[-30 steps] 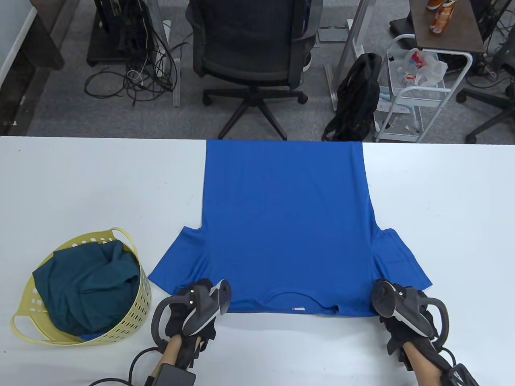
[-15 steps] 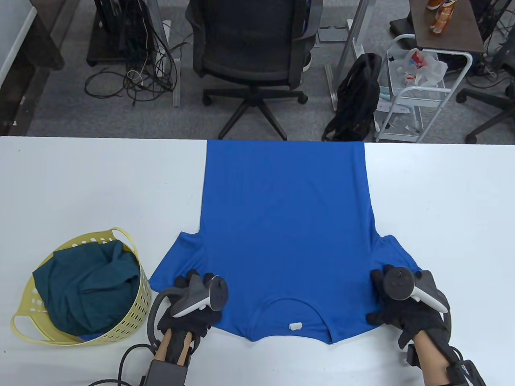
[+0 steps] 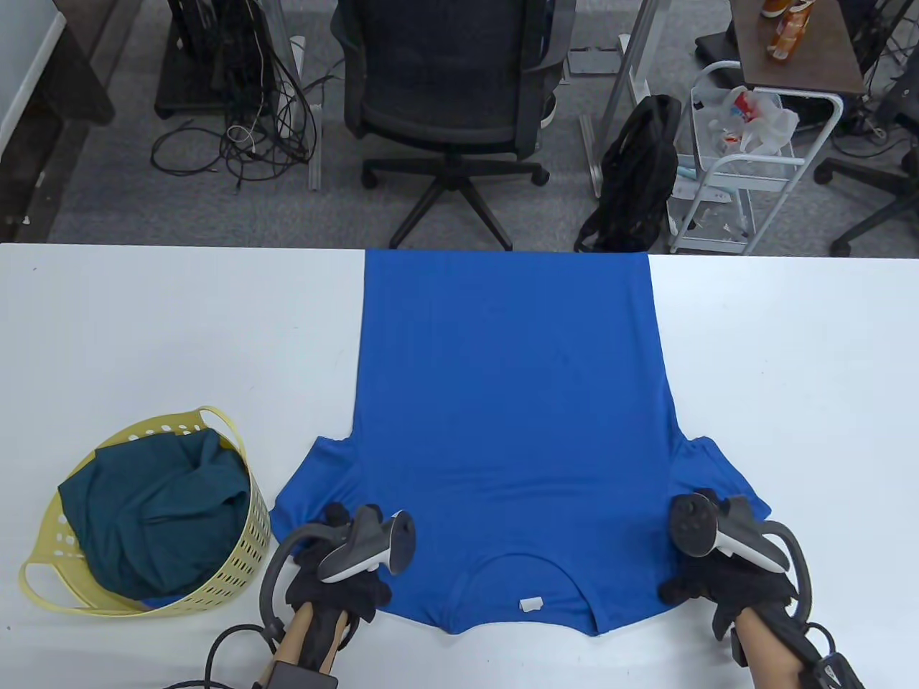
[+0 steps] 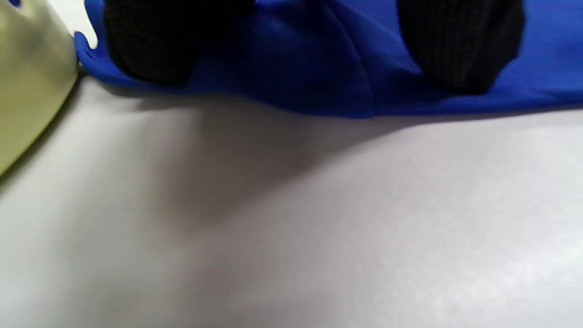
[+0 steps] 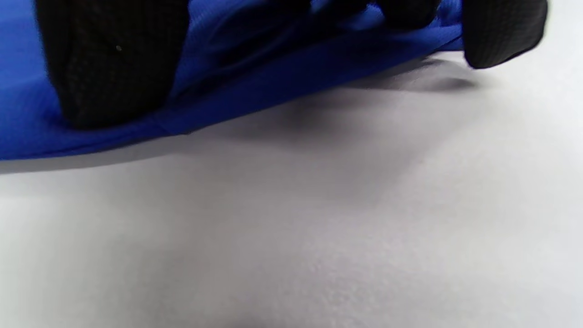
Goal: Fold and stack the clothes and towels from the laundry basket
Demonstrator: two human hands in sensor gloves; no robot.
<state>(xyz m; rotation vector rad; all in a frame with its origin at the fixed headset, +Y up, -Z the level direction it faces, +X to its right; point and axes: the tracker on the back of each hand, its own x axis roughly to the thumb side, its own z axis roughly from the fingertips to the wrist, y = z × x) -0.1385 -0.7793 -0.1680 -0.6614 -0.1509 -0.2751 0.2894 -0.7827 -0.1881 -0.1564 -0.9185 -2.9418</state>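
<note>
A blue T-shirt [image 3: 510, 402] lies spread flat on the white table [image 3: 143, 323], collar towards me and hem at the far edge. My left hand [image 3: 337, 570] holds its left shoulder, and my right hand [image 3: 725, 581] holds its right shoulder. In the left wrist view dark gloved fingers [image 4: 145, 41] sit on the blue cloth [image 4: 319, 68], whose edge is slightly raised off the table. The right wrist view shows fingers [image 5: 109, 64] on the lifted shirt edge [image 5: 255, 77]. A yellow laundry basket [image 3: 240, 567] at the near left holds a dark teal garment [image 3: 158, 509].
The basket's wall [image 4: 27, 82] stands close beside my left hand. Beyond the table's far edge are a black office chair [image 3: 445, 93], a black bag [image 3: 639, 172] and a white wire cart [image 3: 747, 158]. Bare table top lies to both sides of the shirt.
Both hands have drawn the shirt towards me. The collar and near edge now lie lower on the table, and the sleeves have slid nearer too.
</note>
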